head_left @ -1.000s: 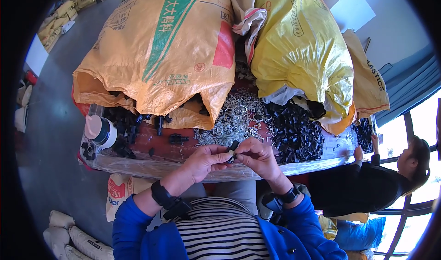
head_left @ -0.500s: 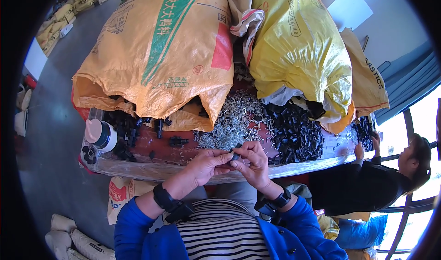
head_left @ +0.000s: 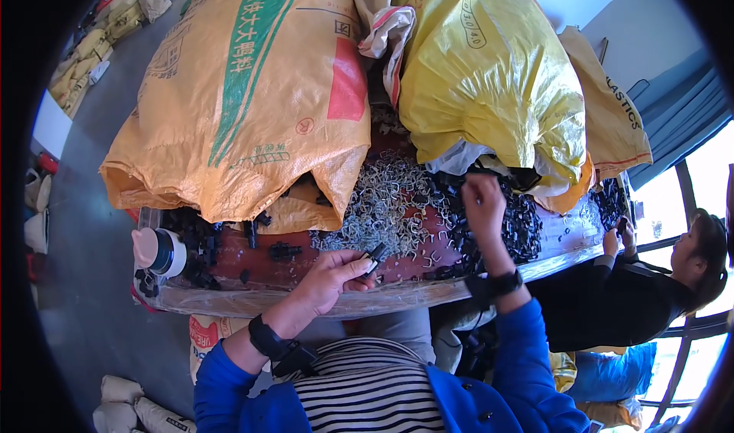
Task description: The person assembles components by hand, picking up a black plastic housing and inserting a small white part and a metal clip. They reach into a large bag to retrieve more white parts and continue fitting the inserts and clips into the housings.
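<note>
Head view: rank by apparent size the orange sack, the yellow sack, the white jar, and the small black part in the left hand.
1. orange sack
2. yellow sack, somewhat smaller
3. white jar
4. small black part in the left hand

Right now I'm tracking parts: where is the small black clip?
In the head view, the small black clip is pinched in the left hand, near the table's front edge beside the pile of silver metal clips.

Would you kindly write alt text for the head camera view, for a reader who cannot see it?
Seen from above, a person's left hand holds a small black part while the right hand reaches into a heap of black parts beside a pile of metal clips on a table. Two bulging yellow sacks lie behind; another person works at right.
</note>
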The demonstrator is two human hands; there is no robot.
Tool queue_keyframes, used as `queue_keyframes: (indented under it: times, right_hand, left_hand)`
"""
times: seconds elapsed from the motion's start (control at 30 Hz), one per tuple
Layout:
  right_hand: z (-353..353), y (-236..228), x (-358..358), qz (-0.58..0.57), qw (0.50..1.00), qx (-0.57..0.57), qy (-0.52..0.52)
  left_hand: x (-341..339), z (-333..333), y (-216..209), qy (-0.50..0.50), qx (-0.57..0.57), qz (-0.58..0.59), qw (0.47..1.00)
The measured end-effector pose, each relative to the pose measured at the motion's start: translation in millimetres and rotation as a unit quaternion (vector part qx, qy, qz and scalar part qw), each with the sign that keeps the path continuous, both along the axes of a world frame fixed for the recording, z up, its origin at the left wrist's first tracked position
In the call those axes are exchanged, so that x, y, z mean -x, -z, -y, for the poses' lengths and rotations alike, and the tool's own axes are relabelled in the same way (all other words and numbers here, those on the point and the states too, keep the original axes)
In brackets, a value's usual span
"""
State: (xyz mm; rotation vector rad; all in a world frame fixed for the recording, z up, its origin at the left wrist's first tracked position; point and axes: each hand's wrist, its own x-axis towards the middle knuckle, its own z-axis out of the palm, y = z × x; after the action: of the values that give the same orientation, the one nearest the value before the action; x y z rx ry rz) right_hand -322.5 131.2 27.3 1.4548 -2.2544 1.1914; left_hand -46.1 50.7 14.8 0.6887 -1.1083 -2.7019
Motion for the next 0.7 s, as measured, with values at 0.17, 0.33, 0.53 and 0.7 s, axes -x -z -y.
queue_keyframes:
  times: [0.17, 0.33, 0.53, 0.7]
  right_hand:
    - [47, 37, 96, -0.119, 0.963, -0.215, 0.107]
    - [57, 95, 145, -0.313, 0.946, -0.077, 0.043]
    - [32, 28, 85, -0.098, 0.986, -0.132, 0.015]
    - [-16, -14, 37, 0.008, 0.996, -0.09, 0.026]
  left_hand:
    - [-1, 0, -4, -0.028, 0.028, 0.014, 0.999]
    - [4, 3, -9, -0.038, 0.008, 0.024, 0.999]
    - [-8, 5, -1, -0.062, -0.027, 0.029, 0.997]
    - [-7, 3, 5, -0.06, -0.031, 0.02, 0.998]
